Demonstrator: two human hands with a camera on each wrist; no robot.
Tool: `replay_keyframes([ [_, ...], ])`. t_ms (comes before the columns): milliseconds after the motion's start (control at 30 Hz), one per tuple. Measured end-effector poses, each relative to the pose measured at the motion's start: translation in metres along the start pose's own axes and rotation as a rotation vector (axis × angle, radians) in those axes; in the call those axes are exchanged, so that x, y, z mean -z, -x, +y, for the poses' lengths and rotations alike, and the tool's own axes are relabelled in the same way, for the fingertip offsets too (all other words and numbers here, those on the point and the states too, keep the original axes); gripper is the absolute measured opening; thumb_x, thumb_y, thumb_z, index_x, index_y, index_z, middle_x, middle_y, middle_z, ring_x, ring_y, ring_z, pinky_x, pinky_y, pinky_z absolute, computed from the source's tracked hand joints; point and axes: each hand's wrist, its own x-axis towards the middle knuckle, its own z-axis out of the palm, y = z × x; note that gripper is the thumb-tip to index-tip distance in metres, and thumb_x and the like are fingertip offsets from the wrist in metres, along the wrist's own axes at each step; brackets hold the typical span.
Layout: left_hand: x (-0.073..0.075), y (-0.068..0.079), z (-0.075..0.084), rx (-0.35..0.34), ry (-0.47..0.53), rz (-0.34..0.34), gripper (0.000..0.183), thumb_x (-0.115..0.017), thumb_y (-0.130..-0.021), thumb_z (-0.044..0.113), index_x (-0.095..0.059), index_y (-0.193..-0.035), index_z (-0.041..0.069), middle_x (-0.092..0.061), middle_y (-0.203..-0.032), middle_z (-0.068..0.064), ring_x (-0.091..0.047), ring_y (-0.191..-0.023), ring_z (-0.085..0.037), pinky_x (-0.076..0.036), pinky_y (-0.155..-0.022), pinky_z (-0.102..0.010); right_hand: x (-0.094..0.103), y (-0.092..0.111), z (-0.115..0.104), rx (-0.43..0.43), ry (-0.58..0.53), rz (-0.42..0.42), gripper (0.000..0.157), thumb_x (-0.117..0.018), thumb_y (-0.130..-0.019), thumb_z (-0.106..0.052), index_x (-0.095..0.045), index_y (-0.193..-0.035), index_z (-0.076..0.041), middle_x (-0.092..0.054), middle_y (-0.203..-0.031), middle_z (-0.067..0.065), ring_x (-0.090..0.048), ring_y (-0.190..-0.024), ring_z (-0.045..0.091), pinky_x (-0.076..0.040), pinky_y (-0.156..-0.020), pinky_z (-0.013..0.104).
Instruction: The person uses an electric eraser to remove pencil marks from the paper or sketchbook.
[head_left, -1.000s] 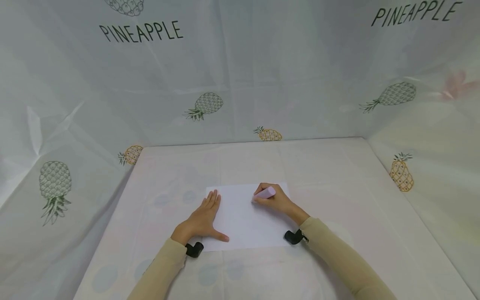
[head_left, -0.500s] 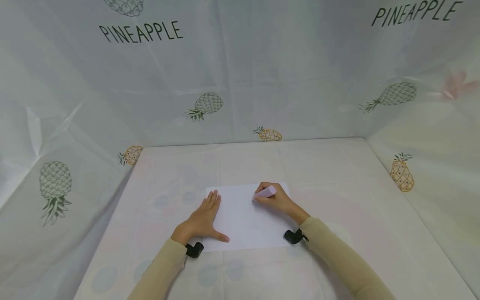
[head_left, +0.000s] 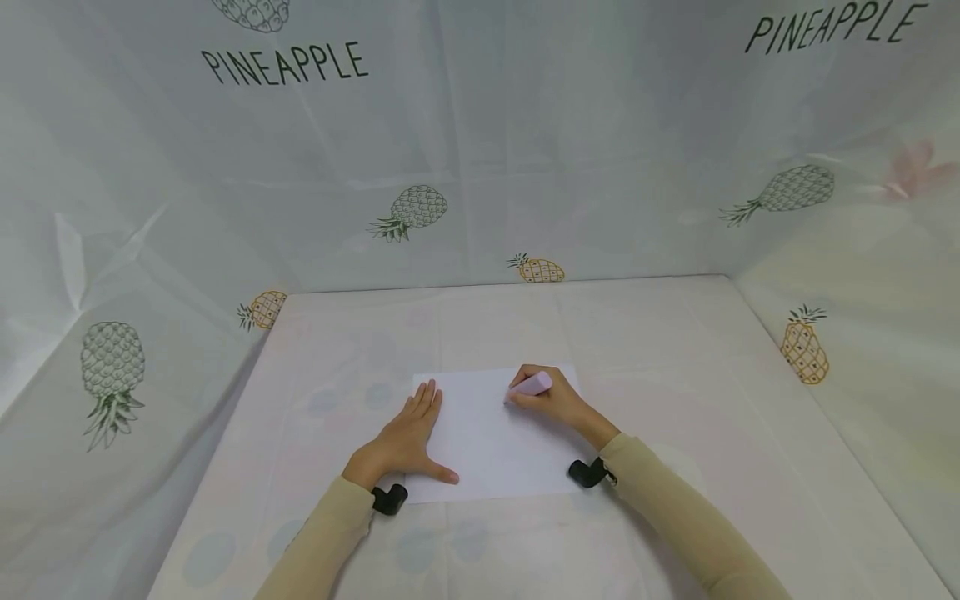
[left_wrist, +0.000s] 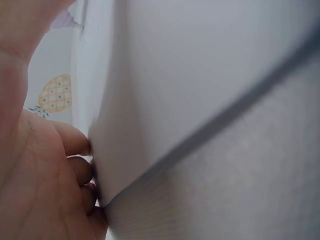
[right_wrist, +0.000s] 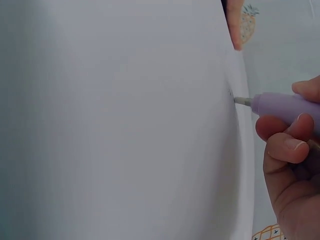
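Pinching lilac pen [head_left: 535, 384], one o'clock on paper [head_left: 491, 454]: right hand [head_left: 558, 403] — pen likely light, stiff, finish unclear; hold near nib [right_wrist: 243, 101]. Left hand [head_left: 405, 440], nine o'clock — thumb spread wide.

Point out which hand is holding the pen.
The right hand: it grips the light purple pen, while the left hand rests across the left edge of the paper.

Softly lit in head view, greyer toward top centre, faintly shadowed below right fingers [head_left: 534, 369]. Dimmer in both wrist views, blurred across paper [right_wrist: 140, 125].
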Motion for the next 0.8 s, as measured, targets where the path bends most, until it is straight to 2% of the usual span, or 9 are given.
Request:
replay_keyframes([
  [367, -0.0002, -0.0003, -0.0010, 0.012, -0.017, -0.007, 0.141, -0.080, -0.064, 0.073, -0.006, -0.157, -0.005, 0.004, -0.164, -0.022, 0.006, -0.151, -0.035, -0.007, -0.121, -0.049, 0.0012, -0.0007, -0.0008, 0.004, 0.017, 0.000, 0.012, -0.074, -0.083, 0.009, -0.067, -0.093, 0.010, -0.069, -0.092, 0.023, -0.058, -0.080, 0.021, -0.049, -0.072, 0.030],
  [800, 0.0001, 0.0012, 0.0003, -0.001, -0.004, 0.001, 0.141, -0.082, -0.064, 0.070, -0.008, -0.156, -0.008, 0.003, -0.163, -0.024, 0.004, -0.150, -0.038, -0.008, -0.120, -0.052, 0.0019, 0.0012, -0.0001, -0.010, 0.013, 0.013, 0.012, -0.075, -0.083, 0.008, -0.067, -0.092, 0.009, -0.069, -0.090, 0.019, -0.058, -0.079, 0.018, -0.050, -0.070, 0.029],
])
